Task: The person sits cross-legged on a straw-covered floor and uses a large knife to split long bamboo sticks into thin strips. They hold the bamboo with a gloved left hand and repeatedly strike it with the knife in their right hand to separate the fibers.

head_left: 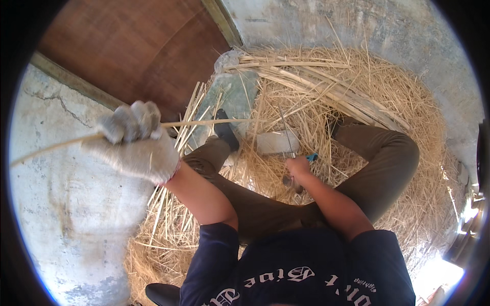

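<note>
- Pale slender strip: I find it raised in front of the person, well to the left, running through the left hand; one end bows down toward the left wall, the other reaches in above the left shoe.
- Left hand: I record a whitish knit glove, its grey-coated fingers clenched around the strip.
- Right hand: bare, low between the knees, its fingers closed on a thin-bladed tool; I see the narrow blade pointing away from the body. Whether blade and strip touch, I cannot tell.
- Teal object: just beside the right hand; too small for me to identify.
- Pale rectangular block: lying among the shavings, beyond the right hand, next to the blade.
- Dark shoe: on the left foot, near a worn blue-green slab.
- Bundle of split strips: I note it lying across the straw-coloured shavings, farther out.
- Perimeter: stained grey wall on the left, brown panel with a wooden frame at the upper left.
</note>
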`<move>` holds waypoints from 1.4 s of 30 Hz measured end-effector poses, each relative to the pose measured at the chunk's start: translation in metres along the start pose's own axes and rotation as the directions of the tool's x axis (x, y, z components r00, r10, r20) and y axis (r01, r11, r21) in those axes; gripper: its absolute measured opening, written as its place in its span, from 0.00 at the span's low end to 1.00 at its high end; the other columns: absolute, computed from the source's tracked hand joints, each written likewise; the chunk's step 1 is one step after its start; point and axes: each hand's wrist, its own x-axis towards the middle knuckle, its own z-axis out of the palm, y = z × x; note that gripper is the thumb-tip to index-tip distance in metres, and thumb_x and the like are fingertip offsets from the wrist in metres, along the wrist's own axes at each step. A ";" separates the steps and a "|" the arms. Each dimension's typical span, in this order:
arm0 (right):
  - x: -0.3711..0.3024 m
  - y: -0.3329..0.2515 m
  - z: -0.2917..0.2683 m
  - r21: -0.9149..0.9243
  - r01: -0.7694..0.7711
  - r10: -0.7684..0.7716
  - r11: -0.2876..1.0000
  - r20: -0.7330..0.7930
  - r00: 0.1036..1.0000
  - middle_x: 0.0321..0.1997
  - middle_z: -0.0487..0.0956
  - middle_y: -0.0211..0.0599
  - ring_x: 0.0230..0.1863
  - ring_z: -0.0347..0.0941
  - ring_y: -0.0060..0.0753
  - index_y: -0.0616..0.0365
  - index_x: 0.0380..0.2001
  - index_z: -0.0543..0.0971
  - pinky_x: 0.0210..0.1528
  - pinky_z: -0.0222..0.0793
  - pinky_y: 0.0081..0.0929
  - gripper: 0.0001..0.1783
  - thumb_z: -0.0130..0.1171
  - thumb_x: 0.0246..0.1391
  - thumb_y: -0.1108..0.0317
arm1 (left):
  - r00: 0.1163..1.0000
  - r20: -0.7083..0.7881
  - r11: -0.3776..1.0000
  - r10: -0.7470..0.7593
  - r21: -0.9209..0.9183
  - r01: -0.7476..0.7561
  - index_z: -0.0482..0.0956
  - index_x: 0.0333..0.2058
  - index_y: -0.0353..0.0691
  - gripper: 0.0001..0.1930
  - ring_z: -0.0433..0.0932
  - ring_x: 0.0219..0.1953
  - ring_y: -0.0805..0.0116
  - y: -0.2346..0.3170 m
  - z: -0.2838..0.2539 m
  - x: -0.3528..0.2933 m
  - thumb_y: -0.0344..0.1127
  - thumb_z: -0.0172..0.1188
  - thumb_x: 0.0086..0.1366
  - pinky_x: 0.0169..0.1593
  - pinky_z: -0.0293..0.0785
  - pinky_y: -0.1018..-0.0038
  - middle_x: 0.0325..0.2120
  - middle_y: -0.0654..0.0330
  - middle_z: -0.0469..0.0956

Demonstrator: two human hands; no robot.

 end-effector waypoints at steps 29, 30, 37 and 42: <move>-0.032 -0.014 0.010 -0.332 0.409 -0.385 0.850 0.138 0.912 0.19 0.78 0.53 0.23 0.78 0.44 0.69 0.22 0.79 0.32 0.73 0.42 0.15 0.62 0.50 0.64 | 0.806 -0.365 0.869 -0.466 -0.019 0.494 0.48 0.15 0.53 0.39 0.42 0.18 0.72 -0.149 -0.062 -0.021 0.82 0.46 0.63 0.23 0.38 0.71 0.12 0.71 0.43; -0.035 -0.019 0.013 -0.318 0.458 -0.438 0.830 0.138 0.889 0.19 0.78 0.53 0.23 0.78 0.45 0.69 0.22 0.79 0.31 0.73 0.41 0.15 0.62 0.50 0.64 | 0.847 -0.288 0.879 -0.447 0.034 0.475 0.47 0.14 0.53 0.41 0.41 0.18 0.73 -0.144 -0.057 -0.020 0.84 0.46 0.61 0.24 0.38 0.71 0.12 0.72 0.43; -0.035 -0.016 0.014 -0.208 0.356 -0.315 0.911 0.206 0.927 0.19 0.79 0.52 0.23 0.79 0.46 0.68 0.23 0.81 0.30 0.72 0.42 0.18 0.63 0.51 0.60 | 0.849 -0.282 0.864 -0.446 0.112 0.491 0.49 0.13 0.54 0.40 0.42 0.19 0.72 -0.174 -0.069 -0.034 0.83 0.44 0.62 0.25 0.39 0.71 0.13 0.71 0.42; -0.023 -0.009 0.007 -0.319 0.344 -0.274 0.883 0.243 0.930 0.27 0.82 0.60 0.31 0.82 0.57 0.74 0.27 0.81 0.38 0.76 0.47 0.23 0.64 0.52 0.57 | 0.822 -0.154 0.831 -0.549 0.004 0.556 0.49 0.15 0.51 0.40 0.46 0.20 0.70 -0.174 -0.074 -0.022 0.80 0.46 0.64 0.25 0.41 0.71 0.14 0.68 0.46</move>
